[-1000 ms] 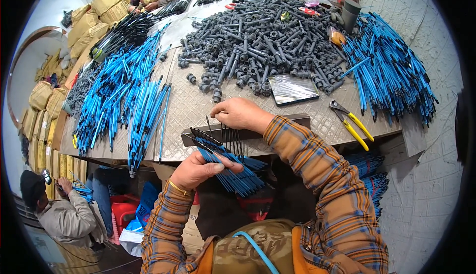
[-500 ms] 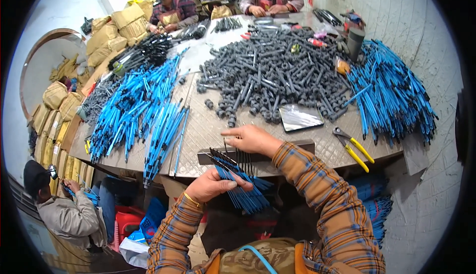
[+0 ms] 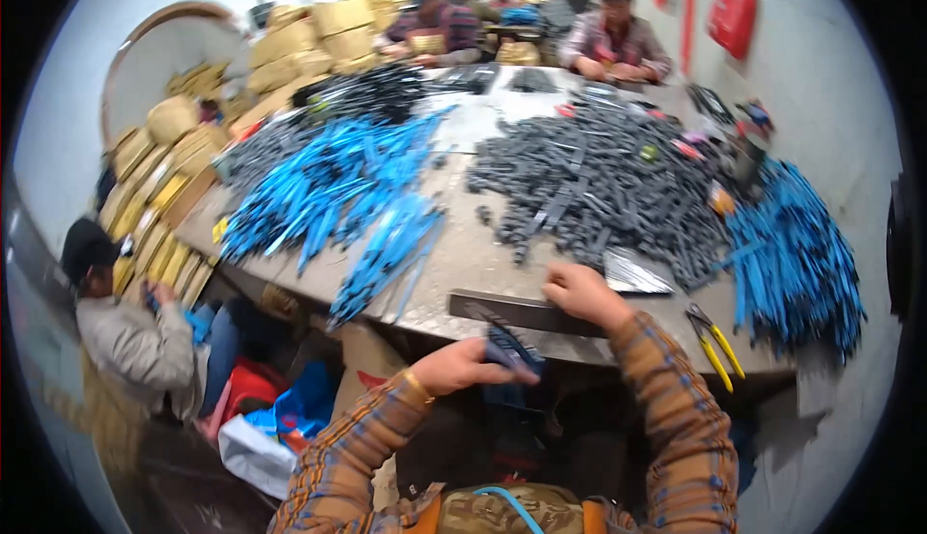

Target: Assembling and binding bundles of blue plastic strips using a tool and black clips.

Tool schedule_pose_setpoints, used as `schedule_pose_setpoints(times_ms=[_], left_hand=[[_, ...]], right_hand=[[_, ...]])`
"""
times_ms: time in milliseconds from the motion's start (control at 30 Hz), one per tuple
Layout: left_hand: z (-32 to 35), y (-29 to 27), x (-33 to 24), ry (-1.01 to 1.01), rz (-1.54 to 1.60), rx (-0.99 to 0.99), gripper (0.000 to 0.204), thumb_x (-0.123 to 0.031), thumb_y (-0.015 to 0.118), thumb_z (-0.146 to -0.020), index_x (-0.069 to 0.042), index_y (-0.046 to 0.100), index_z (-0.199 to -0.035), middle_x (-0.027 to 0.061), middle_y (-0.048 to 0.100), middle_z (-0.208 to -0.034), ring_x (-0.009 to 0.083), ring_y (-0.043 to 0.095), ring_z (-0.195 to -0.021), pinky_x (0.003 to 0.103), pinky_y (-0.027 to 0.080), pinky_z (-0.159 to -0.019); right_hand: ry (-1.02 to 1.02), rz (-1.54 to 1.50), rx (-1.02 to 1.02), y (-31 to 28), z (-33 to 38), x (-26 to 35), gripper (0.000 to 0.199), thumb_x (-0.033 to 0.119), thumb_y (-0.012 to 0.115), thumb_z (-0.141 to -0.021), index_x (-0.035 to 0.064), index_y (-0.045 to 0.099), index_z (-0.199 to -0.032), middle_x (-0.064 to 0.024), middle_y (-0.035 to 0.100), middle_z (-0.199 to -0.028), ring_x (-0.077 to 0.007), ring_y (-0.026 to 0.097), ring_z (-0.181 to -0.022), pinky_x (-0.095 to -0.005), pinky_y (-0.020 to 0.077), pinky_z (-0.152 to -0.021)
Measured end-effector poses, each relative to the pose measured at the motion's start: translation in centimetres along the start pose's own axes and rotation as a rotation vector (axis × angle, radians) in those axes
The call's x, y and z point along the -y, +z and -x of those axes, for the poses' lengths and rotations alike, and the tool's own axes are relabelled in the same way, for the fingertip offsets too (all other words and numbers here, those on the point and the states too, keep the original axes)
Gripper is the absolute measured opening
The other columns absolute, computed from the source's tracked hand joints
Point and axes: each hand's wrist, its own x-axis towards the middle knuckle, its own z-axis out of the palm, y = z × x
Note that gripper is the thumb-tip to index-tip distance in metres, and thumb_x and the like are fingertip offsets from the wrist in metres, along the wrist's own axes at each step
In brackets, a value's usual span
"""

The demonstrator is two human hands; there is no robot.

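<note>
My left hand (image 3: pixel 462 368) is closed around a bundle of thin blue rods with dark ends (image 3: pixel 514 349), held just off the table's near edge. Motion blurs the bundle, and its lower part is hard to make out. My right hand (image 3: pixel 585 295) is over the right end of a dark flat bar (image 3: pixel 521 314) lying along that edge. Its fingers are bent together; what they pinch, if anything, does not show. Just beyond it spreads a big heap of grey plastic fittings (image 3: pixel 599 182), with a shiny silver packet or plate (image 3: pixel 637 273) at its near side.
Piles of blue rods lie left (image 3: pixel 323 182) and right (image 3: pixel 797 254). Yellow-handled pliers (image 3: pixel 716 346) rest at the table's right edge. Black rods (image 3: pixel 372 95) are heaped at the far left. Co-workers sit at the far side and at left (image 3: pixel 145 331), near stacked brown sacks (image 3: pixel 174 121).
The view has swung left and up. My right hand has moved right, away from the bundle, with its fingers now drawn in. My left hand still grips the blue rods.
</note>
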Motion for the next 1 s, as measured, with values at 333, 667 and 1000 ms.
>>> schedule_pose_setpoints(times_ms=[333, 667, 1000], left_hand=[[0.7, -1.6, 0.8, -0.048, 0.137, 0.054, 0.020, -0.009, 0.059, -0.085, 0.001, 0.063, -0.102, 0.0123, 0.065, -0.099, 0.0192, 0.061, -0.093, 0.026, 0.046, -0.086], [0.6, -1.2, 0.8, 0.048, 0.040, 0.237, 0.019, -0.008, 0.060, -0.083, 0.002, 0.063, -0.100, 0.0099, 0.065, -0.101, 0.0180, 0.060, -0.091, 0.027, 0.045, -0.086], [10.9, 7.0, -0.1, -0.417, -0.042, 0.124, 0.022, -0.012, 0.061, -0.083, -0.001, 0.064, -0.102, 0.0037, 0.065, -0.097, 0.0113, 0.056, -0.084, 0.024, 0.045, -0.081]], right_hand=[[-0.659, 0.451, 0.007, -2.0, 2.3, 2.0, 0.023, 0.027, 0.059, -0.078, 0.0152, 0.060, -0.099, -0.0049, 0.055, -0.089, -0.0259, 0.054, -0.064, -0.0335, 0.0463, -0.060], [-0.827, 0.855, 0.320, -5.4, 2.5, 6.4, 0.031, 0.024, 0.056, -0.077, 0.0165, 0.054, -0.108, -0.0009, 0.054, -0.086, -0.0209, 0.053, -0.073, -0.0315, 0.0431, -0.062], [-0.654, 0.659, 0.427, 3.5, 14.0, 6.8, 0.023, 0.014, 0.047, -0.080, 0.0071, 0.052, -0.102, -0.0071, 0.057, -0.085, -0.0273, 0.056, -0.065, -0.0360, 0.0445, -0.059]])
